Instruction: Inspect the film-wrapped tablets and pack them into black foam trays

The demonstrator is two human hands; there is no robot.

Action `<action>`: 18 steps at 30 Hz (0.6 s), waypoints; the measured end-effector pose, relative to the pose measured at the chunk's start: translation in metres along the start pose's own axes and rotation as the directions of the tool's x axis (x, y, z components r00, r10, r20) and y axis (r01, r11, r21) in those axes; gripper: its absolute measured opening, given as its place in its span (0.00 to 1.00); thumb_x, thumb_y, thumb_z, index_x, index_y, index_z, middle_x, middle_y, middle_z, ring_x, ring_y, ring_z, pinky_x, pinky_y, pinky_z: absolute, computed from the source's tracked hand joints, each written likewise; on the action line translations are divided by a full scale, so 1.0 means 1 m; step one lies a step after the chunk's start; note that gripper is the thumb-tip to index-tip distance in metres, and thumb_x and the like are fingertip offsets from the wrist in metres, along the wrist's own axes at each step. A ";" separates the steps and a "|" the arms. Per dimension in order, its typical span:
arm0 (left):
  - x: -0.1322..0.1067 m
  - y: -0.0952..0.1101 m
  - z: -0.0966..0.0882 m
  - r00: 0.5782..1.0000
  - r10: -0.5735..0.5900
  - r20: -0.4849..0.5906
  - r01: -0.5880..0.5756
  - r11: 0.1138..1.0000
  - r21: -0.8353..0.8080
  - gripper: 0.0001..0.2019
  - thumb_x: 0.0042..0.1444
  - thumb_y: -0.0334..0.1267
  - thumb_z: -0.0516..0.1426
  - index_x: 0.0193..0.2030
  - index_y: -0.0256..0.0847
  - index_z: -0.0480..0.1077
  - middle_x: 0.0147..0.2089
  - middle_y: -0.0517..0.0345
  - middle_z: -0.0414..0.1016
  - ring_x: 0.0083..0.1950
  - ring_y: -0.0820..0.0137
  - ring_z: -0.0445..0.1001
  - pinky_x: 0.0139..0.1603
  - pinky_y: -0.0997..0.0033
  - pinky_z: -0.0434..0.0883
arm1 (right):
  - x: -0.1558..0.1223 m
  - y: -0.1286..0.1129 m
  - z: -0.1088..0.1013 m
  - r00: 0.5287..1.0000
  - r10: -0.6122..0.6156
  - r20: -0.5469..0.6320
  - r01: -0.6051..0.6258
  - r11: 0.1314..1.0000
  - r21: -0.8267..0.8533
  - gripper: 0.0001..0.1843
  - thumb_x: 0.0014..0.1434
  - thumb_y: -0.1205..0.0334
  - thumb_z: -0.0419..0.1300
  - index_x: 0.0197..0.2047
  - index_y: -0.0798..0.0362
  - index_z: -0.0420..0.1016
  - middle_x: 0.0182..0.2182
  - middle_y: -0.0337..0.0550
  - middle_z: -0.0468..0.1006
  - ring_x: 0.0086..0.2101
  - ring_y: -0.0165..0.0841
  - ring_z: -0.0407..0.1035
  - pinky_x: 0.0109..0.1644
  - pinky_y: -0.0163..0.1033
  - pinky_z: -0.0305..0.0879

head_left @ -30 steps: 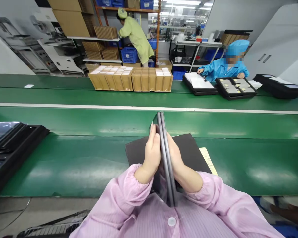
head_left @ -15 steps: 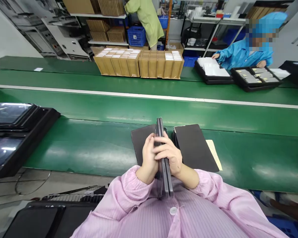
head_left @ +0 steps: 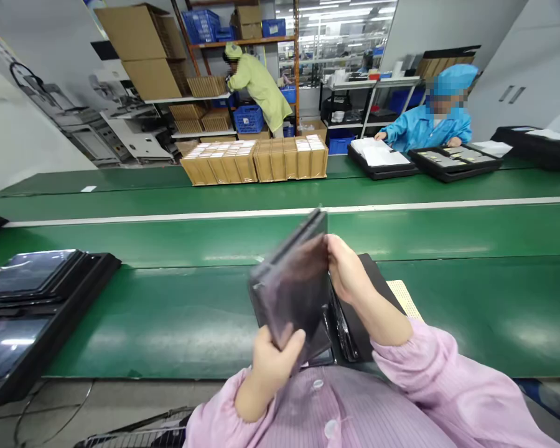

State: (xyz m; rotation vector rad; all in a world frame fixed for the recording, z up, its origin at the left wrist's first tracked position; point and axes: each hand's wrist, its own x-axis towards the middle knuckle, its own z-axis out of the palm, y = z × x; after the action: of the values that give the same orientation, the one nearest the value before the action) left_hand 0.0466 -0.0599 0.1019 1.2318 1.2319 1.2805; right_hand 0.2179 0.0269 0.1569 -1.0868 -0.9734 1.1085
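I have the left hand (head_left: 271,364) clamped on the lower end of the dark slabs (head_left: 296,283), its thumb pressed on the glossy face that is turned to the right. My right hand (head_left: 348,270) touches their right edge, higher up; its fingertips are partly hidden there, so I cannot tell whether it is clamped or only resting. The slabs are up in the air between my two hands, tilted, above the near side of the green belt (head_left: 191,311) and in front of my pink smock (head_left: 308,410). (They are blurred, so I won't swear to how many I've got.)

Under and just beside them, a black stack (head_left: 361,330) lies on the belt, with a pale dotted sheet (head_left: 404,298) showing past its right side. Well apart on my left, a black tray (head_left: 91,292) holds glossy panels (head_left: 32,274).

On the far side I see cartons (head_left: 284,163) with white pieces in them, and a co-worker in blue (head_left: 432,130) with both hands near two other trays (head_left: 452,171). Behind, a person in yellow-green (head_left: 259,81) bends toward the shelves (head_left: 191,98).
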 end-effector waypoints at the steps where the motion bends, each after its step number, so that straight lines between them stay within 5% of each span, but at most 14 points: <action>1: -0.003 0.008 -0.001 0.994 -0.102 -0.027 0.098 0.989 -0.114 0.14 0.42 0.45 0.65 0.33 0.37 0.77 0.31 0.49 0.80 0.37 0.55 0.79 0.41 0.59 0.77 | -0.008 -0.003 -0.005 0.998 -0.017 0.052 0.021 0.996 -0.083 0.19 0.51 0.43 0.58 0.37 0.50 0.65 0.35 0.43 0.74 0.37 0.36 0.69 0.40 0.39 0.68; 5: -0.013 0.039 -0.004 0.969 -0.203 0.143 0.247 0.843 -0.478 0.22 0.42 0.45 0.64 0.45 0.38 0.76 0.45 0.45 0.79 0.48 0.50 0.76 0.50 0.53 0.73 | -0.032 -0.016 -0.035 0.972 -0.048 0.230 0.177 0.793 -0.583 0.16 0.55 0.49 0.57 0.25 0.49 0.59 0.22 0.35 0.64 0.26 0.31 0.62 0.30 0.36 0.60; 8: -0.020 0.044 -0.003 0.945 -0.276 0.176 0.327 0.777 -0.538 0.21 0.39 0.41 0.66 0.43 0.39 0.77 0.42 0.48 0.81 0.44 0.54 0.78 0.47 0.57 0.74 | -0.040 -0.023 -0.050 0.942 -0.111 0.316 0.318 0.594 -0.739 0.21 0.61 0.48 0.51 0.21 0.50 0.54 0.18 0.34 0.59 0.22 0.30 0.57 0.27 0.36 0.55; 10: -0.023 0.041 -0.002 0.922 -0.351 0.165 0.380 0.736 -0.560 0.19 0.35 0.40 0.67 0.38 0.39 0.78 0.36 0.50 0.81 0.37 0.57 0.79 0.39 0.61 0.75 | -0.041 -0.026 -0.055 0.939 -0.105 0.327 0.330 0.542 -0.773 0.24 0.63 0.46 0.48 0.20 0.50 0.51 0.17 0.35 0.58 0.20 0.29 0.56 0.24 0.36 0.53; 15: -0.022 0.033 0.001 0.888 -0.436 0.146 0.438 0.707 -0.555 0.19 0.30 0.39 0.69 0.33 0.36 0.77 0.30 0.52 0.80 0.30 0.64 0.76 0.33 0.67 0.73 | -0.051 -0.022 -0.042 0.932 -0.098 0.350 0.340 0.573 -0.746 0.25 0.64 0.47 0.49 0.18 0.49 0.55 0.14 0.36 0.57 0.17 0.29 0.56 0.20 0.37 0.52; 16: -0.022 0.032 0.001 0.891 -0.430 0.148 0.436 0.715 -0.547 0.19 0.31 0.39 0.68 0.34 0.36 0.77 0.30 0.52 0.80 0.31 0.63 0.76 0.34 0.66 0.73 | -0.058 -0.019 -0.035 0.890 -0.083 0.449 0.397 0.627 -0.670 0.23 0.63 0.49 0.49 0.19 0.49 0.60 0.15 0.38 0.59 0.17 0.30 0.57 0.20 0.37 0.53; 18: -0.023 0.029 0.003 0.893 -0.431 0.132 0.427 0.718 -0.550 0.19 0.31 0.39 0.68 0.34 0.36 0.77 0.31 0.52 0.80 0.33 0.62 0.77 0.36 0.65 0.73 | -0.079 -0.013 -0.019 0.728 -0.044 0.684 0.473 0.754 -0.455 0.19 0.62 0.50 0.50 0.22 0.45 0.68 0.17 0.39 0.63 0.19 0.33 0.60 0.21 0.38 0.56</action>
State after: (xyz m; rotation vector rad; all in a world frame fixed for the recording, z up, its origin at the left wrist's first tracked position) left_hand 0.0512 -0.0841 0.1292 0.4645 0.9538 1.1692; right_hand 0.2242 -0.0550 0.1606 -1.0026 -2.1011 0.9349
